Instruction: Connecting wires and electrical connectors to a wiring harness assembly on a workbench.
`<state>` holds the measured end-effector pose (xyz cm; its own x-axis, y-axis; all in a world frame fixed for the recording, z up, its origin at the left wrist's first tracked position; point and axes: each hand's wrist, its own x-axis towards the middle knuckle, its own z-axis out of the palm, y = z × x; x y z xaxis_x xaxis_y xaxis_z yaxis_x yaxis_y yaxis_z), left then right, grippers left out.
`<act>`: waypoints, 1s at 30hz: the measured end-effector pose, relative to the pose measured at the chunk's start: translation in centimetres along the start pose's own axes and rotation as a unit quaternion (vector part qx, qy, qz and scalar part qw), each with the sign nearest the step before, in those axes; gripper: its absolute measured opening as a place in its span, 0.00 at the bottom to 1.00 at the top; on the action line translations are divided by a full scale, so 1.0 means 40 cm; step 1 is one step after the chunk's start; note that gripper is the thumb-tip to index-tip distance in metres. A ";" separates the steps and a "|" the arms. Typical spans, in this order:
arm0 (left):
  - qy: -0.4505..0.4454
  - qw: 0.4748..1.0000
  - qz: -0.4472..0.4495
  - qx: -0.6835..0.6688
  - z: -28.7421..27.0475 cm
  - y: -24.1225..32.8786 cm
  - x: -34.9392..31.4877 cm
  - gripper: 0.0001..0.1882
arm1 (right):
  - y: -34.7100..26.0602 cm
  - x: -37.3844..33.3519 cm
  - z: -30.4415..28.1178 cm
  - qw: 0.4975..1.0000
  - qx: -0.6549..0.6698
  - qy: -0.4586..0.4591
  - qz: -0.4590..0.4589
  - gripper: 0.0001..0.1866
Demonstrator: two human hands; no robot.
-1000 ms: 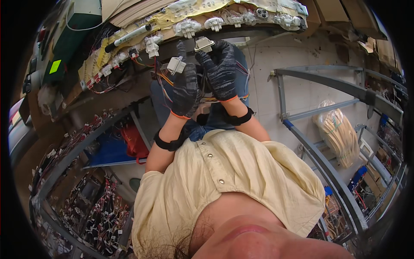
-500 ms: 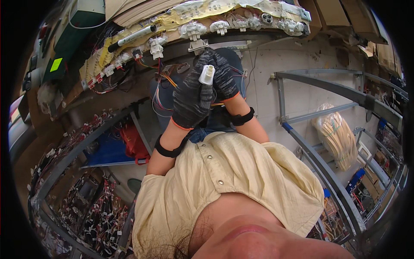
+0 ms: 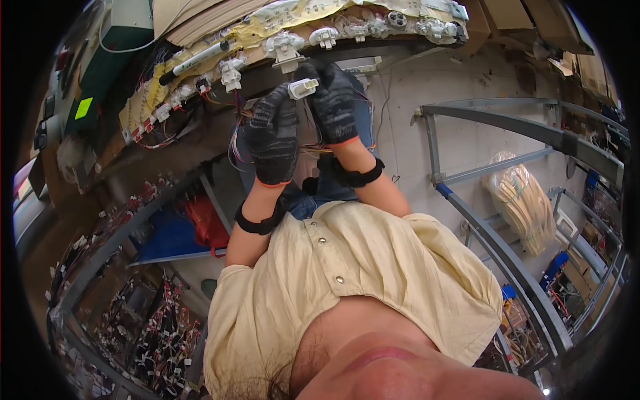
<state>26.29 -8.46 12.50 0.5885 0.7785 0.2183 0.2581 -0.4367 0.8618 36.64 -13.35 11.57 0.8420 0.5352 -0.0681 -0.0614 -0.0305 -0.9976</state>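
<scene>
A white plastic wire connector [image 3: 303, 89] sits between my two gloved hands, just below the front edge of the board. My left hand [image 3: 272, 137], in a dark grey knit glove with an orange cuff, is closed at the connector's left end. My right hand [image 3: 333, 107], gloved alike, curls its fingers around the far and right side of it. Thin coloured wires [image 3: 235, 148] hang beside my left hand and pass under both hands. Where they join the connector is hidden by the gloves.
Ahead runs a board [image 3: 257, 37] lined with white connectors, a marker pen [image 3: 200, 59] lying on it. Metal frames [image 3: 493, 117] stand at the right, near a plastic-wrapped bundle [image 3: 523, 207]. Many wire harnesses [image 3: 150, 327] hang at the lower left, below a red bag [image 3: 205, 220].
The connector has turned from upright to nearly sideways and moved left and toward the board. My left hand has shifted left, and the hands are farther apart at the wrists.
</scene>
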 end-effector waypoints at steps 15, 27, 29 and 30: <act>-0.002 0.997 0.066 -0.031 0.075 0.006 -0.004 0.22 | 0.090 0.062 -0.086 0.997 0.055 0.033 -0.049 0.11; -0.129 0.976 0.125 0.120 0.010 0.032 -0.028 0.47 | 0.036 0.070 -0.138 0.995 0.011 -0.062 -0.082 0.12; -0.197 0.928 0.244 0.201 0.001 0.031 -0.038 0.53 | 0.032 0.069 -0.135 0.996 0.067 -0.029 -0.060 0.10; -0.199 0.927 0.247 0.201 -0.004 0.027 -0.044 0.53 | 0.030 0.068 -0.132 0.992 0.122 0.002 -0.038 0.09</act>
<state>25.39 -10.24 13.13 0.9264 0.2457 0.2852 0.0996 -0.8906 0.4438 41.70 -16.39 10.15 0.8514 0.5244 0.0074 -0.1243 0.2156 -0.9685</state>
